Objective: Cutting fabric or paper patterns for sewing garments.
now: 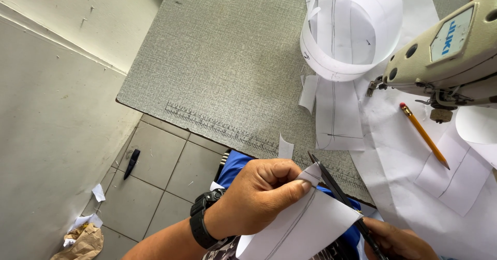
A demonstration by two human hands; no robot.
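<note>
While pinching the white paper piece (305, 224) low in the middle, left hand (259, 195) holds it flat for cutting. Right hand (396, 242), bottom right, grips black scissors (339, 192). Blades point up-left, long way slanting. Pencil (423, 135) lies right, by the sewing machine (450, 53).

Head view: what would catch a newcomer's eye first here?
At bottom centre, the left hand pinches a white paper pattern piece while the right hand, half out of frame, works black scissors along its edge. Top right, a cream sewing machine head hangs over the grey table, beside a curled white paper strip and an orange pencil.
</note>
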